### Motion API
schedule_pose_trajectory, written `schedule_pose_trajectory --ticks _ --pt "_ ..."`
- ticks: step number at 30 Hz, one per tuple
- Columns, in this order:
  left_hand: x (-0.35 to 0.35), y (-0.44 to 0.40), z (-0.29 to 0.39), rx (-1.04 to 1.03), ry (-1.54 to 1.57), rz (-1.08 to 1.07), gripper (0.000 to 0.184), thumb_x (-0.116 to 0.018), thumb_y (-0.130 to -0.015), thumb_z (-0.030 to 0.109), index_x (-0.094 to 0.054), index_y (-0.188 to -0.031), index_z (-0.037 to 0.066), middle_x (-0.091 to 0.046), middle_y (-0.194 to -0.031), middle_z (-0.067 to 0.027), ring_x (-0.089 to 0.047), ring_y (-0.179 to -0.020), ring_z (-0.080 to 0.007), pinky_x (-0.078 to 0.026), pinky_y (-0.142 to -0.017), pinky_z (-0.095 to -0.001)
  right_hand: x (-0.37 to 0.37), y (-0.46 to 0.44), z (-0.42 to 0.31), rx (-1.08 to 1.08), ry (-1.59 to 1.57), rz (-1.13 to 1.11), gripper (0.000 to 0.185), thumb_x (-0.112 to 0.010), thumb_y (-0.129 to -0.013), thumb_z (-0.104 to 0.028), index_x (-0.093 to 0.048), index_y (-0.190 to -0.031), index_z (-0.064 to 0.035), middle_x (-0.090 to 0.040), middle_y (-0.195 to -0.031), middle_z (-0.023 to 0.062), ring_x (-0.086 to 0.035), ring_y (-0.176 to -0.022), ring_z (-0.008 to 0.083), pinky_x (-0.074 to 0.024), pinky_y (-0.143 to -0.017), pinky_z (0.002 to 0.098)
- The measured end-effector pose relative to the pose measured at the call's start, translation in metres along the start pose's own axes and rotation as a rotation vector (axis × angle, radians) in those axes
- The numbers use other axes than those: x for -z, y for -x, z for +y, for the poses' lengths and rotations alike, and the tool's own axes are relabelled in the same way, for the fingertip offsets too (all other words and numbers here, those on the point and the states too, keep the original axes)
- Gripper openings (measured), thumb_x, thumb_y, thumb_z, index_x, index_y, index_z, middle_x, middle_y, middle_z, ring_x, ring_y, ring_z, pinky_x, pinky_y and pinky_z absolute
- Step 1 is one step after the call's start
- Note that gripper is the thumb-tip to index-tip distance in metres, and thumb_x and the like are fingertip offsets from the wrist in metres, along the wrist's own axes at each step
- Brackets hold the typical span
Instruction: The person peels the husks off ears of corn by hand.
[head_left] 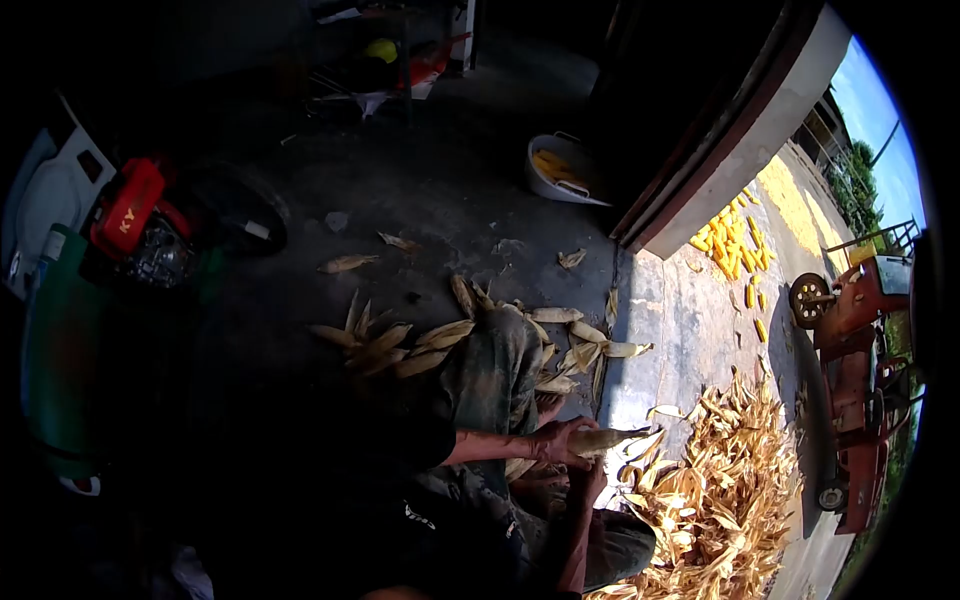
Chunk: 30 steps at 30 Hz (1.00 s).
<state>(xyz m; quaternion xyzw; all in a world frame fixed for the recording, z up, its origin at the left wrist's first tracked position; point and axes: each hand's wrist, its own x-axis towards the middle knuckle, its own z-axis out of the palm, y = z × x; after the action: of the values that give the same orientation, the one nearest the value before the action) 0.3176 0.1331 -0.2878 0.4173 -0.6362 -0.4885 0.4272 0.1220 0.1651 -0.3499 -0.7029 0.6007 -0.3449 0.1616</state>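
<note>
An ear of corn in its pale husk [608, 439] is held out in front of my knees, its narrow end pointing to the right of the view. My left hand [556, 441] wraps around its thick end. Just below, my right hand [588, 478] is closed against the same end; its fingers are partly in shadow. Several unhusked ears [440, 338] lie on the dark floor beside my left knee, with more [590, 345] near the doorway. A large heap of dry husks [715, 490] lies in sunlight in front of me.
Bare yellow cobs [735, 240] are piled outside the door frame [740, 120]. A white tub [560, 192] holds more cobs. A red engine [130, 215] on a green machine stands at left. A red vehicle [860, 400] is parked outside. Deep shadow covers the room.
</note>
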Motion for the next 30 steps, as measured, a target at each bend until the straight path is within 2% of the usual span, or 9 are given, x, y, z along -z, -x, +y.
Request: schedule_pose_trajectory --ticks 4,7,11,12,19,21,22,24,30 --pt "0.003 -0.007 -0.021 0.026 -0.173 -0.019 0.05 -0.068 -0.086 0.047 -0.06 -0.105 0.001 -0.054 -0.108 -0.0167 -0.049 -0.109 -0.0252 -0.038 -0.095 -0.0406 0.019 -0.021 -0.048 -0.262 -0.173 0.089 0.021 -0.069 -0.077 -0.007 -0.055 -0.092 -0.0014 -0.063 -0.084 0.0143 -0.063 -0.074 0.027 -0.05 -0.063 0.0352" --pt "0.006 -0.013 -0.03 0.215 0.159 -0.087 0.049 -0.06 -0.092 0.045 -0.055 -0.113 0.0 -0.051 -0.12 -0.0176 -0.045 -0.119 -0.025 -0.034 -0.102 -0.0379 -0.013 -0.034 -0.047 -0.645 -1.403 0.415 0.024 -0.038 -0.094 -0.02 -0.052 -0.087 -0.0016 -0.056 -0.084 0.0106 -0.055 -0.082 0.0273 -0.0449 -0.088 0.0444" --pt "0.021 -0.018 -0.041 0.639 0.792 -0.027 0.05 -0.057 -0.092 0.052 -0.056 -0.108 0.004 -0.064 -0.092 -0.0104 -0.064 -0.086 -0.0208 -0.053 -0.078 -0.0344 -0.013 -0.021 -0.062 -0.897 -1.814 0.174 0.018 -0.043 -0.089 -0.02 -0.043 -0.072 -0.0117 -0.03 -0.057 -0.0029 -0.029 -0.048 0.0122 -0.0366 -0.053 0.0296" --pt "0.029 -0.023 -0.05 0.678 0.864 0.044 0.052 -0.056 -0.09 0.056 -0.057 -0.1 0.005 -0.063 -0.08 -0.0073 -0.064 -0.065 -0.0171 -0.055 -0.061 -0.0318 -0.016 -0.016 -0.07 -0.898 -1.827 0.174 0.018 -0.043 -0.089 -0.02 -0.043 -0.072 -0.0117 -0.03 -0.057 -0.0029 -0.029 -0.048 0.0122 -0.0366 -0.053 0.0296" --pt "0.035 -0.022 -0.045 0.77 0.866 -0.081 0.054 -0.049 -0.092 0.061 -0.057 -0.098 0.007 -0.061 -0.077 -0.0048 -0.062 -0.061 -0.0143 -0.054 -0.057 -0.0278 0.011 -0.011 -0.1 -1.082 -1.448 -0.162 0.046 -0.06 -0.092 -0.044 -0.055 -0.106 -0.0012 -0.047 -0.068 -0.0012 -0.044 -0.055 0.0115 -0.0412 -0.056 0.0274" --pt "0.032 -0.02 -0.034 0.735 0.734 -0.288 0.054 -0.045 -0.094 0.06 -0.058 -0.101 0.008 -0.061 -0.078 -0.0045 -0.061 -0.059 -0.0132 -0.053 -0.055 -0.0259 0.02 -0.024 -0.091 -1.092 -1.346 -0.11 0.046 -0.06 -0.092 -0.047 -0.056 -0.105 -0.0039 -0.047 -0.069 -0.0017 -0.046 -0.058 0.0109 -0.041 -0.056 0.0264" --pt "0.028 -0.018 -0.028 0.761 0.763 -0.369 0.056 -0.047 -0.095 0.056 -0.049 -0.127 0.01 -0.062 -0.079 -0.0052 -0.062 -0.058 -0.0126 -0.053 -0.051 -0.0259 0.013 -0.032 -0.066 -1.021 -1.334 -0.139 0.051 -0.058 -0.093 -0.049 -0.053 -0.115 -0.003 -0.05 -0.072 0.0007 -0.048 -0.059 0.0129 -0.043 -0.058 0.0284" --pt "0.011 -0.012 -0.065 0.579 0.45 -0.579 0.07 -0.045 -0.097 0.051 -0.026 -0.145 0.004 -0.063 -0.107 -0.0112 -0.064 -0.09 -0.0161 -0.052 -0.082 -0.0275 0.014 -0.029 -0.038 -0.96 -1.259 -0.113 0.059 -0.052 -0.094 -0.053 -0.055 -0.123 -0.0017 -0.061 -0.083 0.0065 -0.055 -0.066 0.0157 -0.0443 -0.06 0.0298" --pt "0.01 -0.003 -0.046 0.593 0.336 -0.766 0.075 -0.052 -0.095 0.05 -0.029 -0.145 -0.001 -0.059 -0.125 -0.0157 -0.054 -0.118 -0.0223 -0.042 -0.099 -0.0315 0.036 -0.023 -0.046 -0.791 -0.816 -0.098 0.057 -0.044 -0.096 -0.055 -0.066 -0.092 -0.0021 -0.059 -0.071 0.0044 -0.054 -0.06 0.0119 -0.0425 -0.056 0.0245"
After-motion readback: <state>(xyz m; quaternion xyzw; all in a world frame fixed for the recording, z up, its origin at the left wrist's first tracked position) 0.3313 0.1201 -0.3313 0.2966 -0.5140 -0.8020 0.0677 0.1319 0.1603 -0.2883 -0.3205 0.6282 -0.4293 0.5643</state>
